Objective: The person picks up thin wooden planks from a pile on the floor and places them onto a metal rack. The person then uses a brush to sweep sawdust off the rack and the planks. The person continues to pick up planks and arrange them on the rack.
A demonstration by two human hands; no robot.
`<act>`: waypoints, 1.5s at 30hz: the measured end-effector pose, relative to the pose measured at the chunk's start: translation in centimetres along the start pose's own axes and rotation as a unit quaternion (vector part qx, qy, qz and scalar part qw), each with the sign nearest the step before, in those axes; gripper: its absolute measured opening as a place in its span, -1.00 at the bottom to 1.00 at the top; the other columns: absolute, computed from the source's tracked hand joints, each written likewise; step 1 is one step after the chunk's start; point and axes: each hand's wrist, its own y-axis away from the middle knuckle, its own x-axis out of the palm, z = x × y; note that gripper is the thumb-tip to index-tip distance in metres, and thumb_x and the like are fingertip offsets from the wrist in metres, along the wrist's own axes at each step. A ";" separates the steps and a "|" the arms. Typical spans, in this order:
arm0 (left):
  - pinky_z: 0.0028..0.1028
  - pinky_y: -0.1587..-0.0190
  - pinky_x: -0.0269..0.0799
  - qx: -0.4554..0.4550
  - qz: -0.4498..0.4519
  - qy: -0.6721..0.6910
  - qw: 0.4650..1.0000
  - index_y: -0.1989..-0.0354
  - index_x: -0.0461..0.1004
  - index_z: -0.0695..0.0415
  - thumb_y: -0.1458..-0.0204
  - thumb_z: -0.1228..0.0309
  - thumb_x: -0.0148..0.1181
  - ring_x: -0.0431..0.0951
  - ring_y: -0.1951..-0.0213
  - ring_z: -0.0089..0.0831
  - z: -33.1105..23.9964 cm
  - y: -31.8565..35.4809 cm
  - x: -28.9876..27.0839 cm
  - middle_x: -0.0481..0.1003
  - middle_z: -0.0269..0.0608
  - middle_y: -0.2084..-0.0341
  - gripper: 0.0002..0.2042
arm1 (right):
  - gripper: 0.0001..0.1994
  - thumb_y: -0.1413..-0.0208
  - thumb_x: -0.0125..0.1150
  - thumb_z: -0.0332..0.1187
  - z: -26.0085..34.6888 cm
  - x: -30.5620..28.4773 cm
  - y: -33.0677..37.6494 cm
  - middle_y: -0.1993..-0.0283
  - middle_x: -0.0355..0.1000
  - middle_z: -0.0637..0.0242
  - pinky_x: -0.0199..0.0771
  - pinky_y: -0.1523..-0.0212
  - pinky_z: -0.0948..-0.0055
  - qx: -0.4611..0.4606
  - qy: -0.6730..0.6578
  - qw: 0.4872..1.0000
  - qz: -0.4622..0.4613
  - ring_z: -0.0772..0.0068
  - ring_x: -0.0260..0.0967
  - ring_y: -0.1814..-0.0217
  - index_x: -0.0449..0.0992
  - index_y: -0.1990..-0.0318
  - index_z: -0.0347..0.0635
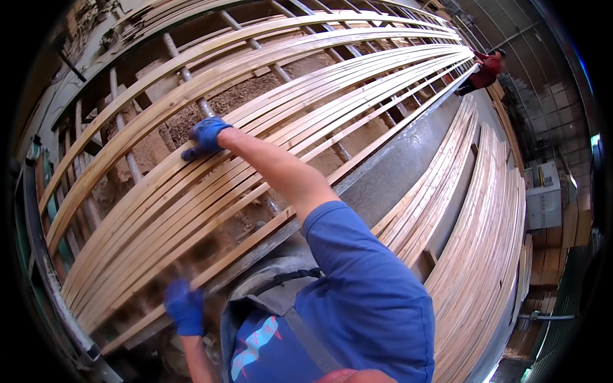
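Observation:
My right hand (207, 136), in a blue glove, reaches across a bundle of long pale wooden strips (137, 214). Its fingers bend over the bundle's far edge and look closed on the outermost strip. Nearer my body, my left hand (184, 307) wears the same kind of glove and hangs beside the nearest wooden strip (255, 231). Motion smears its fingers, so I cannot make out their shape or any hold. Side by side, the strips run away to the upper right across metal rollers (175, 54).
Farther out, two more wooden strips (185, 96) lie apart on the rollers. Wood shavings (236, 96) show below the frame. A grey metal ledge (399, 169) borders it; stacked boards (476, 262) lie to the right. Another person (488, 70) stands at the strips' far end.

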 end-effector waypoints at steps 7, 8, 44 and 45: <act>-0.09 -0.17 0.32 -0.065 -0.109 -0.078 0.989 0.05 0.52 0.17 0.07 0.30 0.35 0.47 -0.03 0.03 -7.5 4.0 -0.1 0.50 0.07 0.04 -0.61 | -0.25 0.01 0.02 0.45 0.4 0.4 4.3 0.21 0.59 0.04 0.49 0.02 0.10 -0.042 0.020 0.999 -0.027 -0.01 0.55 0.08 0.64 0.24 -0.16; -0.10 -0.22 0.28 -0.057 -0.134 -0.103 0.984 -0.02 0.50 0.16 0.07 0.30 0.36 0.43 -0.11 0.03 -7.9 4.0 -0.5 0.47 0.06 -0.04 -0.56 | -0.25 0.01 0.02 0.45 0.8 -0.1 5.2 0.22 0.59 0.03 0.50 0.03 0.10 -0.033 0.022 0.999 -0.027 0.00 0.55 0.08 0.64 0.25 -0.16; -0.30 -0.31 0.19 -0.531 -0.560 0.501 0.392 -0.32 0.25 0.25 0.03 -0.16 0.32 0.28 -0.29 -0.27 28.4 28.5 -7.3 0.29 -0.07 -0.29 -0.13 | -0.54 -0.29 0.11 -0.48 30.2 16.2 -9.9 -0.10 0.47 -0.11 0.58 -0.07 0.41 -0.052 -0.419 0.679 0.601 0.25 0.51 -0.07 0.15 -0.26 -0.49; -0.32 -0.31 0.17 -0.506 -0.568 0.508 0.404 -0.30 0.27 0.29 0.08 -0.20 0.34 0.24 -0.30 -0.31 29.2 29.5 -6.3 0.28 -0.06 -0.29 -0.08 | -0.54 -0.25 0.15 -0.51 31.3 15.6 -8.8 -0.08 0.48 -0.07 0.61 -0.03 0.43 -0.094 -0.350 0.730 0.579 0.28 0.52 -0.04 0.19 -0.24 -0.48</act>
